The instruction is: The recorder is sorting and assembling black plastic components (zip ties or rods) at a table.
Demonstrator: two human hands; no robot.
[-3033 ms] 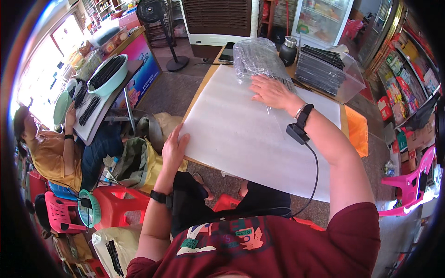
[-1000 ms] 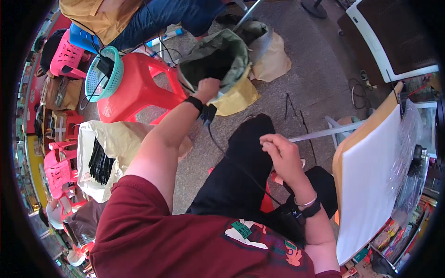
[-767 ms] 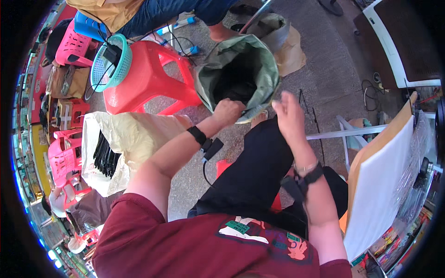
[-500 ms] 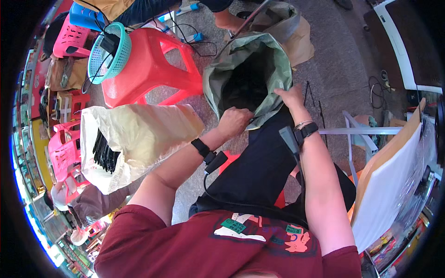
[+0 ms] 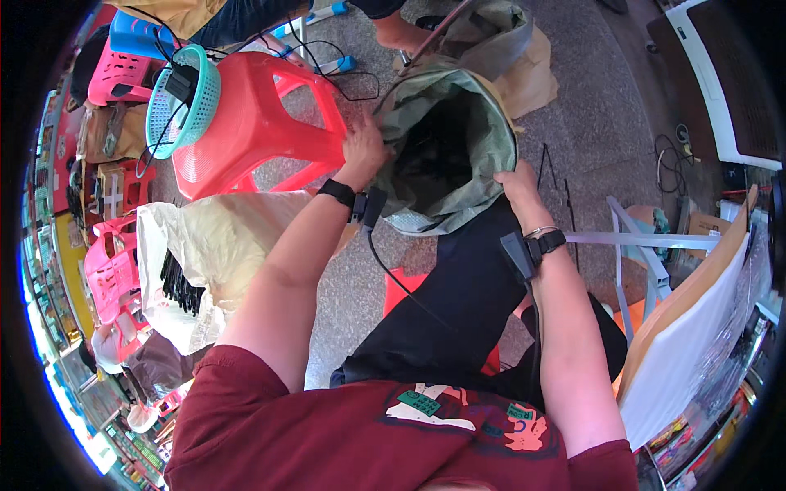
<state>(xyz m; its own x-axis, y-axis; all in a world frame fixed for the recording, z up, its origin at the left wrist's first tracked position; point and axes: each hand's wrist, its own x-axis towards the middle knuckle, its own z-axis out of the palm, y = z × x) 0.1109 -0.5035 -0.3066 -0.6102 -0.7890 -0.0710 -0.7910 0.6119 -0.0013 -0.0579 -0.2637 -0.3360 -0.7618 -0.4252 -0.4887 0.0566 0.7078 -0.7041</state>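
In front of me a green woven sack (image 5: 491,135) stands with its mouth wide and its rim folded outward. My left hand (image 5: 364,153) is closed on the left side of the rim. On the opposite side my right hand (image 5: 518,184) pinches the rim between thumb and fingers. Dark contents (image 5: 434,155) lie deep inside, too shadowed to make out. Beside my left forearm a whitish sack (image 5: 246,237) lies on its side, with a bundle of thin black strips (image 5: 182,282) showing in its opening.
A red plastic stool (image 5: 254,114) stands left of the green sack, a teal basket (image 5: 211,94) with a black adapter on it. Another person's bare foot (image 5: 399,34) is beyond. At right are a metal frame (image 5: 655,241) and a white padded board (image 5: 679,352). Cables lie on the floor.
My left hand has moved from the sack's near rim, up and left, to its left side. The right hand stays on the right rim, slightly lower. The sack's mouth has shifted a little in shape.
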